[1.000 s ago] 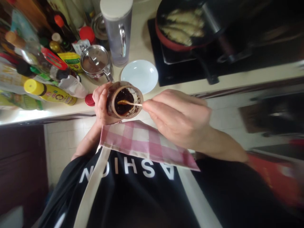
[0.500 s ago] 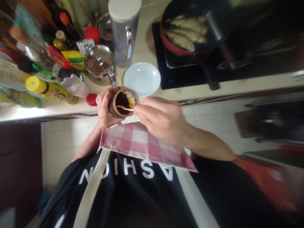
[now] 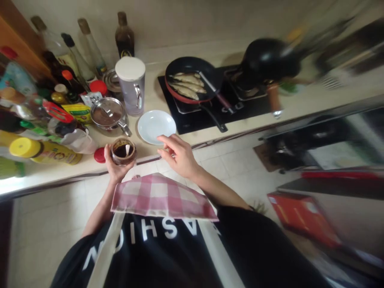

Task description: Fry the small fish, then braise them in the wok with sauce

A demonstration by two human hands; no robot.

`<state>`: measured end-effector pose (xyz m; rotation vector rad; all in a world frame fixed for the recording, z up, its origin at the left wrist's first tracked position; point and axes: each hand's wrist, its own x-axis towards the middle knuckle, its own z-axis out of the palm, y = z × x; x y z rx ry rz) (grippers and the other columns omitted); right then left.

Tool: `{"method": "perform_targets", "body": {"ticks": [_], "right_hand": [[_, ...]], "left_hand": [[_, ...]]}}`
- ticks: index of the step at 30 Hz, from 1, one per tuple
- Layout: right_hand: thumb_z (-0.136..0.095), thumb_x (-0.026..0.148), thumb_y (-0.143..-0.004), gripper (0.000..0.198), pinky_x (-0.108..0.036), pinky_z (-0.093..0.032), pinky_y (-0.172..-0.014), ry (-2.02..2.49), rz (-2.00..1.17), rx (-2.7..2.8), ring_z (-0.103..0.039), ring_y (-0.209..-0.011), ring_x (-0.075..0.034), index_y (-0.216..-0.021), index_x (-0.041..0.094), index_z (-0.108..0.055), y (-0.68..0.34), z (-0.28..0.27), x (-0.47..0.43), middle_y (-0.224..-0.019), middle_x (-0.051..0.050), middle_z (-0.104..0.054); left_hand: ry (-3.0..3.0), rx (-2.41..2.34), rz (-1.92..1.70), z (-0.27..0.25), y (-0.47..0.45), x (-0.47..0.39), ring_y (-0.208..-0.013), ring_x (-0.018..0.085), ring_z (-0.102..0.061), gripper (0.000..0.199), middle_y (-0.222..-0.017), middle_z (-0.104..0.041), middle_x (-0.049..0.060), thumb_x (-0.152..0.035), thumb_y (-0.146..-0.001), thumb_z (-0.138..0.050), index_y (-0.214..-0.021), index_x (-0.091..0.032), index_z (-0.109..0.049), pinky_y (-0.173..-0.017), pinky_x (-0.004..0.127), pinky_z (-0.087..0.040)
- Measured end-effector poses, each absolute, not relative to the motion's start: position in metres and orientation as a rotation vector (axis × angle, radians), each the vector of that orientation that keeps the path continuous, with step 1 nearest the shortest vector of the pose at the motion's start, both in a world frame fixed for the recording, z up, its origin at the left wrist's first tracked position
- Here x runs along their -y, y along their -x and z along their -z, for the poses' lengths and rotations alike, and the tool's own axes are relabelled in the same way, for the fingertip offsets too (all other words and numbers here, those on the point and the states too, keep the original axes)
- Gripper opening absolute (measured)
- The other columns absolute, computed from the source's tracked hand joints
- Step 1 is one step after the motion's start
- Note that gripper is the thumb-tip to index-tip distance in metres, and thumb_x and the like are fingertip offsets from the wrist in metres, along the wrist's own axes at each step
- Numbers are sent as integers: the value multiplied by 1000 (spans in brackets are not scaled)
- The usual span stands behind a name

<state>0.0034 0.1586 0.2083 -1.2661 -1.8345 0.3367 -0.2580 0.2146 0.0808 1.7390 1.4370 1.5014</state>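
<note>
Right hand [image 3: 180, 157] withdrawn, one spoon [image 3: 127, 149] in one jar [image 3: 122, 161]

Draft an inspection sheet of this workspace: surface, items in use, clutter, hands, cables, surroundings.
Surface: cream countertop bearing a shallow round white plate.
Items in use: open, see-through jar with dark contents; slim white handle sticking up inside.
Clutter: assorted bottles crowd the left, including a yellow-capped plastic squeeze bottle; lidded shiny metal pot nearby.
Hands: left hand grips the jar; right hand, nothing visible in it, by the plate.
Cables: nothing seen.
Surroundings: red-sided black frying pan holding fish, on black hob.
</note>
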Motion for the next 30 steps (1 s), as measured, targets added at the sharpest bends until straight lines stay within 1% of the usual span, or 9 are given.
{"method": "perform_targets", "body": {"ticks": [4,9,11,14,17,20,24,26,30], "right_hand": [[-55,25,-90,27,-24,-50,-61,1392,-490,1675,-57,-67,-12,-114,16,-66,-16,-161,-148,-84,-3,-60],[-58,31,-87,32,-28,-51,-59,1638,-603,1531,-59,-62,-13,-114,15,-66,-27,-124,-123,-87,-5,-63],[-58,33,-87,34,-29,-52,-61,1722,-619,1492,-60,-63,-14,-116,16,-66,-30,-120,-115,-88,-6,-64],[-58,35,-87,36,-31,-53,-63,1812,-587,1433,-60,-64,-15,-117,16,-65,-30,-118,-107,-89,-7,-65],[-58,36,-87,38,-31,-54,-63,1864,-558,1376,-60,-65,-15,-117,14,-64,-26,-116,-100,-90,-8,-66],[-57,38,-87,41,-31,-54,-62,1909,-558,1326,-62,-64,-15,-119,13,-62,-22,-113,-95,-92,-9,-67],[-56,41,-85,48,-31,-55,-61,1985,-428,1234,-63,-63,-15,-124,15,-58,-35,-113,-92,-97,-10,-68],[-56,42,-85,51,-32,-56,-61,2039,-307,1217,-64,-65,-16,-129,16,-55,-55,-116,-95,-102,-11,-68],[-59,33,-83,58,-40,-56,-77,2173,-23,1209,-65,-77,-21,-137,16,-48,-120,-132,-125,-112,-14,-65]], "left_hand": [[-1764,-1502,-1562,-68,263,-226,-136,38,-39,118,-144,-40,20,-41,-51,-94,-143,-7,-29,-118,49,-31],[-1780,-1485,-1508,-64,261,-238,-134,32,-45,113,-145,-40,18,-38,-53,-93,-143,-12,-30,-116,44,-35],[-1774,-1510,-1468,-62,260,-242,-135,31,-44,113,-146,-39,21,-41,-54,-92,-143,-8,-30,-117,42,-34],[-1779,-1514,-1435,-57,261,-247,-136,32,-42,112,-145,-38,25,-46,-58,-89,-142,-2,-30,-117,42,-33],[-1775,-1497,-1456,-52,263,-254,-137,33,-41,108,-146,-38,22,-49,-60,-87,-142,-6,-32,-116,43,-34],[-1785,-1441,-1525,-47,264,-263,-137,34,-40,113,-145,-38,22,-48,-56,-90,-143,-7,-30,-117,44,-32],[-1827,-1419,-1498,-45,268,-272,-140,37,-36,121,-147,-35,22,-51,-52,-91,-146,-15,-25,-119,48,-27],[-1884,-1419,-1438,-46,273,-274,-142,38,-32,126,-149,-31,23,-55,-51,-90,-148,-15,-21,-120,49,-24],[-1945,-1398,-1375,-52,281,-269,-143,39,-29,131,-151,-27,25,-60,-50,-88,-149,-15,-16,-119,48,-25]]}}
